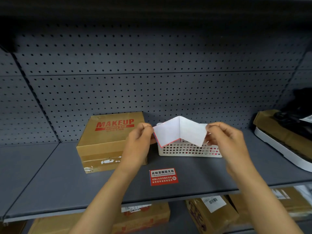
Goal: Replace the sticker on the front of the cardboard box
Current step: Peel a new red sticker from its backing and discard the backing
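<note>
A brown cardboard box [108, 137] printed MAKEUP in red sits on the grey shelf; its front face shows torn white sticker remnants [106, 161]. Both hands hold up a folded white sticker sheet [180, 131] with a red-and-blue edge, its blank back towards me. My left hand [138, 142] pinches the sheet's left corner in front of the box's right side. My right hand [226, 141] pinches its right corner. A red sticker [163, 176] with white and black print lies flat on the shelf below the sheet.
A white perforated plastic basket [189, 150] stands right of the box, behind the sheet. A box with black items [285, 132] lies at the far right. The grey shelf [67, 186] has a pegboard back. More cardboard boxes [211, 215] sit on the shelf below.
</note>
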`<action>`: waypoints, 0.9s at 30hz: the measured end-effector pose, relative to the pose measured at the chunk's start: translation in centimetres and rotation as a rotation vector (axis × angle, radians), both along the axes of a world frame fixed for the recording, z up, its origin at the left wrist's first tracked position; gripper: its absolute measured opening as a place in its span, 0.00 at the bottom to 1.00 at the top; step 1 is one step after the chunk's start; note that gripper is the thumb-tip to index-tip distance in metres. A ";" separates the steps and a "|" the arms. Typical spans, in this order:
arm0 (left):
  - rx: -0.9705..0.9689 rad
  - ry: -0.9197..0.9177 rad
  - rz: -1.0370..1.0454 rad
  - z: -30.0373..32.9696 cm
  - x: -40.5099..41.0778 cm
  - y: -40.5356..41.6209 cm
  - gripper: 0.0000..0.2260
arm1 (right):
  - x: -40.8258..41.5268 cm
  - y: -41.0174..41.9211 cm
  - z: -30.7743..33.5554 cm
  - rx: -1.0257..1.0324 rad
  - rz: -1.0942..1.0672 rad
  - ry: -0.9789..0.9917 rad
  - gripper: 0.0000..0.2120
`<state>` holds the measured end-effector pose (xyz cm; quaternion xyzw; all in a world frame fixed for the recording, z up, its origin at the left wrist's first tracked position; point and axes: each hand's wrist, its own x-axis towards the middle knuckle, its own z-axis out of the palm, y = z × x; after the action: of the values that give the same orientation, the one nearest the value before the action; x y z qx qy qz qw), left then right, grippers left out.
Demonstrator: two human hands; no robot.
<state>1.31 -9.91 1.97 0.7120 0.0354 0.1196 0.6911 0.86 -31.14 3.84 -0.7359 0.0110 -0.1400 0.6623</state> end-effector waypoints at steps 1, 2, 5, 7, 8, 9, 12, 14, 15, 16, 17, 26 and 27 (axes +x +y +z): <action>0.010 0.026 0.021 0.1 0.6 -0.2 0.12 | 0.2 -0.7 0.1 0.012 -0.020 0.001 0.12; 0.019 0.050 0.037 0.0 1.3 -0.3 0.12 | 0.4 -1.4 0.2 0.019 -0.038 -0.004 0.12; -0.007 0.103 0.064 -0.1 3.0 -1.2 0.12 | 1.1 -3.9 0.6 0.077 -0.093 -0.055 0.13; -0.014 0.129 0.060 -0.4 4.0 -1.9 0.11 | 1.5 -5.4 0.9 0.125 -0.137 -0.093 0.15; -0.006 0.146 0.054 -0.6 4.5 -2.3 0.10 | 1.7 -6.1 1.1 0.145 -0.159 -0.111 0.15; -0.006 0.162 0.046 -0.7 5.0 -2.9 0.10 | 1.9 -6.8 1.2 0.158 -0.181 -0.129 0.16; -0.001 0.190 0.023 -1.0 6.5 -4.6 0.09 | 2.6 -8.1 1.3 0.146 -0.218 -0.155 0.18; 0.047 0.192 0.008 -1.3 7.4 -5.5 0.08 | 3.0 -8.8 1.2 0.132 -0.229 -0.159 0.18; 0.074 0.192 0.003 -1.4 8.0 -6.1 0.08 | 3.2 -9.2 1.1 0.128 -0.234 -0.160 0.17; 0.093 0.199 0.000 -1.6 8.6 -6.7 0.08 | 3.4 -9.5 1.0 0.123 -0.236 -0.160 0.16; 0.103 0.209 0.000 -1.6 9.0 -7.1 0.09 | 3.6 -9.7 0.9 0.118 -0.236 -0.160 0.15; 0.172 0.208 0.002 -1.5 9.8 -10.5 0.19 | 5.2 -10.1 0.4 0.064 -0.237 -0.100 0.16; 0.199 0.152 0.010 -1.0 9.5 -10.6 0.19 | 5.3 -9.8 0.4 0.049 -0.228 -0.095 0.15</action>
<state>10.77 -20.53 0.96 0.7838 0.0794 0.0716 0.6117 6.20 -40.92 4.24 -0.7059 0.0664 -0.2487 0.6599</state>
